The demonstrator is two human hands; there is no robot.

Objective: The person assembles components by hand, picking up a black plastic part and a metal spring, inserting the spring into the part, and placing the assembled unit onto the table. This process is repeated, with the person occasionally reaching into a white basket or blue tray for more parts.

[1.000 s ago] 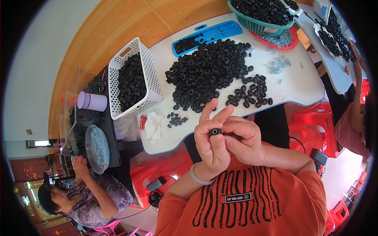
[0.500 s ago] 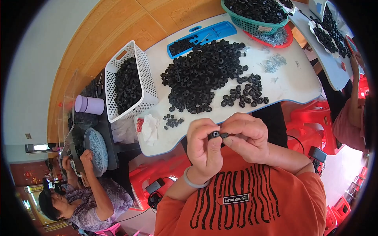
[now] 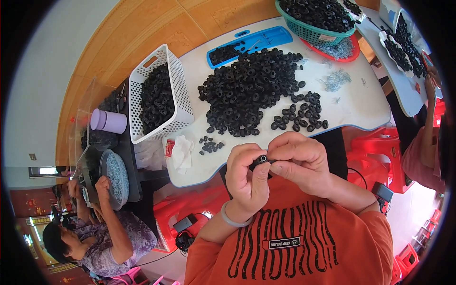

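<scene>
Between the thumb and fingers of my left hand is a small black ring-shaped plastic part, its hole facing up. My right hand pinches a small black piece against the side of that part; the fingertips hide most of the piece. Both hands are close together in front of my orange shirt, just off the table's near edge. Beyond them on the white table lies a big heap of black plastic parts. A looser group of black oval parts sits to its right, and small black bits to its near left.
A white perforated basket of black parts stands left, near a purple cup. At the back are a blue tray, a green basket and a red dish of metal pieces. Co-workers sit left and right.
My fingertips have drawn closer together, so less of the small piece shows. The ring-shaped part has turned slightly, its hole now facing more upward. The whole view has shifted a little.
</scene>
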